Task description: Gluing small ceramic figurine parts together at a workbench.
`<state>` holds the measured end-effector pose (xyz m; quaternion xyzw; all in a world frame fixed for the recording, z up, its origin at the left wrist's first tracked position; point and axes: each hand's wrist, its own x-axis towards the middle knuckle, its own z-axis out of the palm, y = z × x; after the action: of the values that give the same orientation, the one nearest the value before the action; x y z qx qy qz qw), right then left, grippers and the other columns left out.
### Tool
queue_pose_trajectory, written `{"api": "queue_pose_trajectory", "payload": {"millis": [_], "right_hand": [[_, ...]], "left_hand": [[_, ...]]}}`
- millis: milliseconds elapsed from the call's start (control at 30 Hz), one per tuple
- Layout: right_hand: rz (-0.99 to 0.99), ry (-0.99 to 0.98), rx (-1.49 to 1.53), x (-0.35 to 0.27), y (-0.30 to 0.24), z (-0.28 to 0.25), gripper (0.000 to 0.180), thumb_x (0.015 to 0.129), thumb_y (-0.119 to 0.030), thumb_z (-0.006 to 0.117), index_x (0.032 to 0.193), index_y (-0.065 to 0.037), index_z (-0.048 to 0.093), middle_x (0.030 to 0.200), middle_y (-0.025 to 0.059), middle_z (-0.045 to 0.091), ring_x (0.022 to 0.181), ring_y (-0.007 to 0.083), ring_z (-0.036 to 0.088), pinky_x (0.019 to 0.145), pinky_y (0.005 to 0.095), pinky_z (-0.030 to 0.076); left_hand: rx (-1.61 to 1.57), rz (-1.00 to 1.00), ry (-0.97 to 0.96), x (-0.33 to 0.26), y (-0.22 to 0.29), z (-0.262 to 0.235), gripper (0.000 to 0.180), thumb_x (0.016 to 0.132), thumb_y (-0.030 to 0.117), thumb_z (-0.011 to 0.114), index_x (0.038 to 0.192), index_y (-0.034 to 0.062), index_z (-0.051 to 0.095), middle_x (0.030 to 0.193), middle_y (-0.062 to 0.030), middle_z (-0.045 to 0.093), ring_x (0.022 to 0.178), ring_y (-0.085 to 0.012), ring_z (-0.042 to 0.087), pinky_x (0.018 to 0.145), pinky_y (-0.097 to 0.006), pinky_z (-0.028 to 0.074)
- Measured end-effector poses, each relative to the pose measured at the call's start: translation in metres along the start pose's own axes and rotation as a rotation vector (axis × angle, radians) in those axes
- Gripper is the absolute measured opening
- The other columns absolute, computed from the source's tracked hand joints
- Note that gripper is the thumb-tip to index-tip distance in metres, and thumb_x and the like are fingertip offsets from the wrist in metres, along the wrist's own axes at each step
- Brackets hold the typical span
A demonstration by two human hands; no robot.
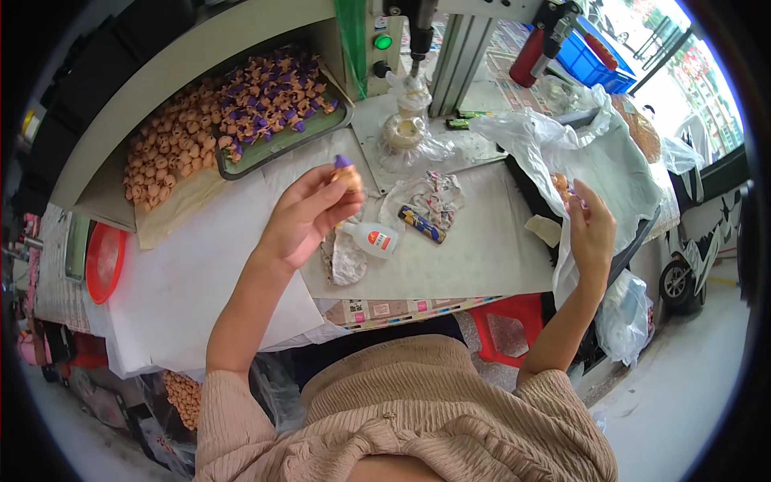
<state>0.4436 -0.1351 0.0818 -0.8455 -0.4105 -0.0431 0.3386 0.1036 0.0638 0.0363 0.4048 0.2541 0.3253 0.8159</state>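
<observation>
My left hand (pixel 309 209) pinches a small tan doll figure (pixel 347 178) with a purple tip, held upright above the paper-covered table. Over at the right, my right hand (pixel 590 229) has its fingers closed on another small tan figure (pixel 560 185), partly hidden by the fingers, at the near side of a dark tray (pixel 642 234) lined with white plastic. Below my left hand lies a white glue bottle (pixel 376 239) with a red-orange label. A dark blue and yellow lighter (pixel 422 225) rests beside it, close to a crumpled stained cloth (pixel 438 197).
Round tan doll heads (pixel 165 149) are heaped at the left, beside a green tray (pixel 341 120) of tan and purple doll bodies. A press (pixel 419 36) stands over a plastic-wrapped fixture (pixel 405 128). A red basin (pixel 106 261) sits far left; a red stool (pixel 510 321) is under the table.
</observation>
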Motion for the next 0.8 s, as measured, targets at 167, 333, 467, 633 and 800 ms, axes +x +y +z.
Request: {"api": "queue_pose_trajectory", "payload": {"millis": [167,333,467,633,800], "right_hand": [[-0.127,0.079,0.118,-0.021,-0.041,-0.007,0.024,0.092,-0.012,0.059,0.113,-0.002,0.066,0.096,0.009,0.069,0.083,0.0134,0.064,0.072,0.0258,0.05],[-0.274,-0.056,0.224,-0.031,-0.082,-0.009,0.018,0.089,-0.01,0.064,0.102,0.001,0.068,0.089,0.0072,0.069,0.076,0.0124,0.062,0.074,0.0239,0.046],[-0.353,-0.147,0.268,-0.037,-0.114,-0.009,0.017,0.089,-0.01,0.064,0.102,0.0,0.069,0.086,0.0053,0.07,0.074,0.0102,0.063,0.074,0.0236,0.047],[-0.413,-0.015,0.463,-0.006,-0.144,0.016,0.018,0.089,-0.011,0.064,0.105,-0.002,0.069,0.091,0.0052,0.07,0.078,0.0102,0.065,0.073,0.0223,0.049],[-0.817,0.671,0.402,0.09,-0.193,0.061,0.024,0.088,-0.006,0.064,0.112,-0.006,0.067,0.103,0.007,0.069,0.091,0.0157,0.066,0.077,0.0243,0.051]], "left_hand": [[0.208,-0.014,0.008,0.067,-0.011,0.023,0.027,0.091,0.018,0.064,0.113,0.0027,0.061,0.106,-0.0041,0.064,0.087,-0.0113,0.062,0.081,-0.026,0.053],[0.852,0.556,0.168,0.138,-0.052,0.021,0.028,0.08,0.017,0.075,0.103,0.0038,0.065,0.101,-0.0052,0.058,0.087,-0.0162,0.056,0.079,-0.029,0.05],[1.005,0.766,0.251,0.142,-0.065,0.017,0.029,0.075,0.014,0.078,0.101,0.0056,0.065,0.106,-0.0088,0.05,0.1,-0.0238,0.05,0.081,-0.033,0.045],[1.064,0.905,0.25,0.141,-0.069,0.019,0.032,0.071,0.011,0.078,0.099,0.0081,0.062,0.104,-0.0107,0.051,0.097,-0.0314,0.048,0.088,-0.042,0.039],[1.064,0.882,0.238,0.136,-0.069,0.019,0.033,0.071,0.011,0.077,0.1,0.0085,0.062,0.104,-0.0098,0.052,0.098,-0.0307,0.048,0.088,-0.04,0.04]]}}
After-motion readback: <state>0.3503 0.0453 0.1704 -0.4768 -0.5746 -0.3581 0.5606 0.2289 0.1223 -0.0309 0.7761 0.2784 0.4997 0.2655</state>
